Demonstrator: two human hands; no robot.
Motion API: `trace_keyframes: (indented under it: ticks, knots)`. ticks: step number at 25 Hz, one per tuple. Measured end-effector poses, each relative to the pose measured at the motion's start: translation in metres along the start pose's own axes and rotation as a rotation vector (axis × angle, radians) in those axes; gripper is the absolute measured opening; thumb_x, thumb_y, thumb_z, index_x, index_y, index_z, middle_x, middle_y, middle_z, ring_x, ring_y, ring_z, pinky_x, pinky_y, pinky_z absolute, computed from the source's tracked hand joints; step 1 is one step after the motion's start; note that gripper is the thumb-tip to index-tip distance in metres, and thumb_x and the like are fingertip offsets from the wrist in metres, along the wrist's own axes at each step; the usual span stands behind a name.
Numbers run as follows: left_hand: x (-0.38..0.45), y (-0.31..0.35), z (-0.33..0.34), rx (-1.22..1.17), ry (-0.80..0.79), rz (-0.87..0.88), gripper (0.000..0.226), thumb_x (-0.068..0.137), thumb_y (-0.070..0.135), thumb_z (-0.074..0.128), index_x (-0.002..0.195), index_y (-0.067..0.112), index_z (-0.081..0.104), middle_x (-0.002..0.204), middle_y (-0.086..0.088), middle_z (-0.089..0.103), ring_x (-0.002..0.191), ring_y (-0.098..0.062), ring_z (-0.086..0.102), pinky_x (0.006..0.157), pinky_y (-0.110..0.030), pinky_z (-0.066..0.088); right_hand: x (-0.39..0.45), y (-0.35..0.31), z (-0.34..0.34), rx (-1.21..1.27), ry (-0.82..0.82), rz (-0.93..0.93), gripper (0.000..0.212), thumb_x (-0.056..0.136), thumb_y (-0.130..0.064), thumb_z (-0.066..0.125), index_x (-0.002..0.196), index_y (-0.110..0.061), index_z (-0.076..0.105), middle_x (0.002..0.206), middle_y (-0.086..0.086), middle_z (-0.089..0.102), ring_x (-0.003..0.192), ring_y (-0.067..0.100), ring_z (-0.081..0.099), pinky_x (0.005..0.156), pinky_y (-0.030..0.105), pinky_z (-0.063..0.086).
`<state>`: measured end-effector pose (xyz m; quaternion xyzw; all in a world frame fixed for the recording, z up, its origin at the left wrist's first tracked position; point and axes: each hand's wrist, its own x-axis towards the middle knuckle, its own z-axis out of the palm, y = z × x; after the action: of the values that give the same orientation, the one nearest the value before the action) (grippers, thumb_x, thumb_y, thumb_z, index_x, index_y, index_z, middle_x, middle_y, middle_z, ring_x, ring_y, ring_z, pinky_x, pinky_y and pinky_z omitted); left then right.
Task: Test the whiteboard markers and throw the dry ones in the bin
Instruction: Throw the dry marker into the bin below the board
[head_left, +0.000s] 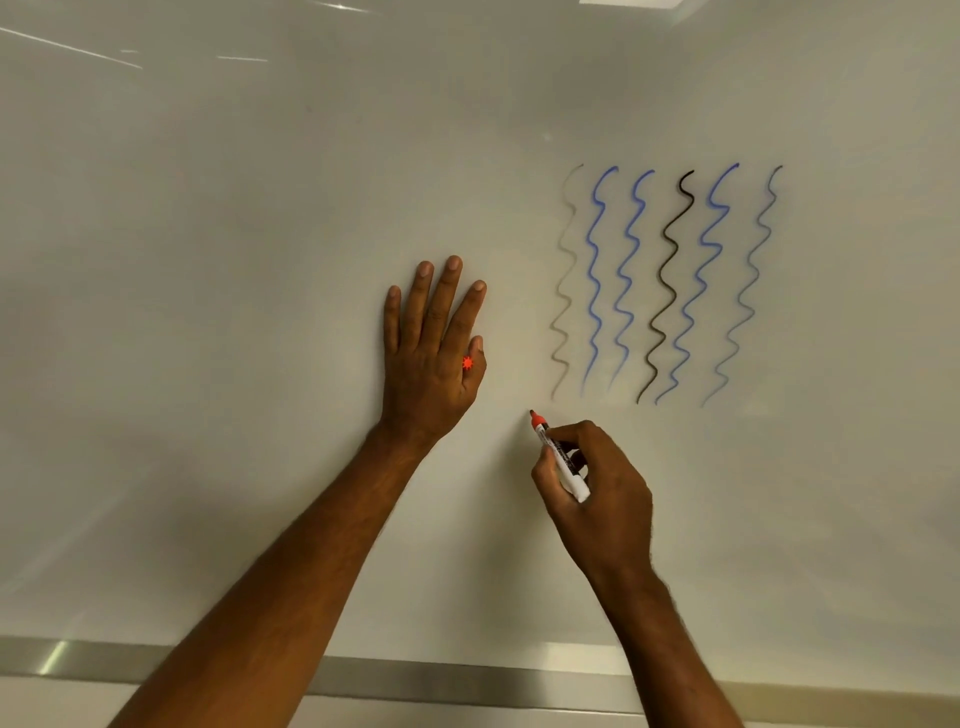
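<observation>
My right hand (597, 483) grips an uncapped white marker with a red collar (558, 452), its tip against the whiteboard (260, 260) just below and left of the squiggles. No red line shows on the board near the tip. My left hand (436, 353) lies flat on the whiteboard with straight fingers, to the left of the marker. A small red cap piece (467, 363) sits between its thumb and forefinger. Several wavy test lines (670, 286) run down the board: one faint grey at the left, blue ones, one black, and a thin faded blue at the right.
A metal rail (415, 675) runs along the whiteboard's bottom edge. The bin and other markers are out of view.
</observation>
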<state>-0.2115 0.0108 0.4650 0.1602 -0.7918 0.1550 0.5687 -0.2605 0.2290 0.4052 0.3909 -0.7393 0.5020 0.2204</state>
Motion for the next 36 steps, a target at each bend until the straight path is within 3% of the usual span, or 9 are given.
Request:
trace_keyframes:
  ticks: [6, 10, 12, 14, 17, 20, 25, 30, 36]
  knots:
    - [-0.042, 0.039, -0.017, -0.115, -0.073, -0.231, 0.051, 0.103, 0.034, 0.05, 0.151, 0.016, 0.044, 0.161, -0.01, 0.035, 0.149, -0.031, 0.03, 0.12, -0.053, 0.025, -0.04, 0.016, -0.025, 0.332, -0.072, 0.19, 0.02, 0.094, -0.014, 0.071, 0.1, -0.032, 0.066, 0.088, -0.012, 0.069, 0.08, 0.014, 0.065, 0.07, 0.018, 0.048]
    - [-0.121, 0.09, -0.026, -0.548, -0.124, -0.623, 0.021, 0.101, 0.029, 0.053, 0.118, 0.019, 0.06, 0.117, 0.002, 0.058, 0.11, -0.018, 0.053, 0.093, -0.039, 0.049, -0.076, 0.043, -0.033, 0.421, -0.145, 0.342, 0.015, 0.093, -0.014, 0.075, 0.102, -0.025, 0.069, 0.087, -0.007, 0.07, 0.077, 0.019, 0.066, 0.068, 0.03, 0.054]
    - [-0.156, 0.115, -0.03, -0.771, -0.199, -0.939, 0.009, 0.102, 0.024, 0.053, 0.1, 0.019, 0.06, 0.092, 0.003, 0.059, 0.085, -0.015, 0.056, 0.077, -0.034, 0.05, -0.098, 0.058, -0.036, 0.461, -0.193, 0.433, 0.015, 0.093, -0.017, 0.077, 0.103, -0.026, 0.072, 0.091, -0.004, 0.072, 0.082, 0.022, 0.071, 0.07, 0.039, 0.061]
    - [-0.186, 0.136, -0.032, -1.019, -0.261, -1.423, 0.01, 0.101, 0.015, 0.055, 0.092, 0.016, 0.06, 0.072, -0.002, 0.053, 0.064, -0.017, 0.05, 0.062, -0.032, 0.045, -0.119, 0.069, -0.042, 0.511, -0.235, 0.526, 0.015, 0.092, -0.017, 0.078, 0.102, -0.028, 0.074, 0.092, -0.003, 0.074, 0.083, 0.024, 0.073, 0.07, 0.04, 0.062]
    - [-0.231, 0.159, -0.042, -1.255, -0.327, -2.043, 0.01, 0.098, 0.01, 0.06, 0.089, 0.012, 0.059, 0.064, -0.005, 0.05, 0.054, -0.016, 0.048, 0.052, -0.029, 0.043, -0.153, 0.082, -0.05, 0.513, -0.329, 0.6, 0.015, 0.091, -0.017, 0.079, 0.1, -0.028, 0.076, 0.092, -0.005, 0.076, 0.083, 0.019, 0.073, 0.066, 0.035, 0.058]
    - [-0.268, 0.182, -0.053, -1.278, -0.295, -2.355, 0.014, 0.098, 0.012, 0.063, 0.085, 0.008, 0.059, 0.062, -0.006, 0.054, 0.053, -0.014, 0.053, 0.05, -0.025, 0.05, -0.189, 0.097, -0.06, 0.486, -0.437, 0.652, 0.016, 0.091, -0.018, 0.078, 0.101, -0.03, 0.078, 0.097, -0.01, 0.076, 0.092, 0.015, 0.072, 0.071, 0.037, 0.058]
    - [-0.3, 0.216, -0.071, -1.294, -0.196, -2.521, 0.012, 0.099, 0.007, 0.051, 0.089, 0.004, 0.059, 0.074, -0.013, 0.063, 0.073, -0.026, 0.064, 0.073, -0.037, 0.055, -0.232, 0.119, -0.081, 0.409, -0.584, 0.656, 0.02, 0.095, -0.017, 0.074, 0.103, -0.035, 0.075, 0.098, -0.019, 0.075, 0.096, 0.006, 0.071, 0.073, 0.018, 0.052]
    - [-0.322, 0.253, -0.081, -1.282, -0.144, -2.575, 0.018, 0.104, 0.008, 0.04, 0.103, 0.003, 0.056, 0.089, -0.019, 0.07, 0.087, -0.034, 0.069, 0.084, -0.043, 0.055, -0.257, 0.141, -0.098, 0.328, -0.679, 0.601, 0.018, 0.098, -0.019, 0.069, 0.109, -0.033, 0.075, 0.101, -0.025, 0.074, 0.099, -0.002, 0.069, 0.082, 0.016, 0.056]
    - [-0.336, 0.282, -0.087, -1.315, -0.22, -2.564, 0.022, 0.105, 0.012, 0.042, 0.112, -0.001, 0.057, 0.102, -0.019, 0.074, 0.088, -0.031, 0.074, 0.067, -0.04, 0.06, -0.268, 0.158, -0.11, 0.303, -0.746, 0.573, 0.022, 0.1, -0.023, 0.066, 0.112, -0.039, 0.073, 0.106, -0.031, 0.071, 0.101, -0.005, 0.067, 0.085, 0.015, 0.055]
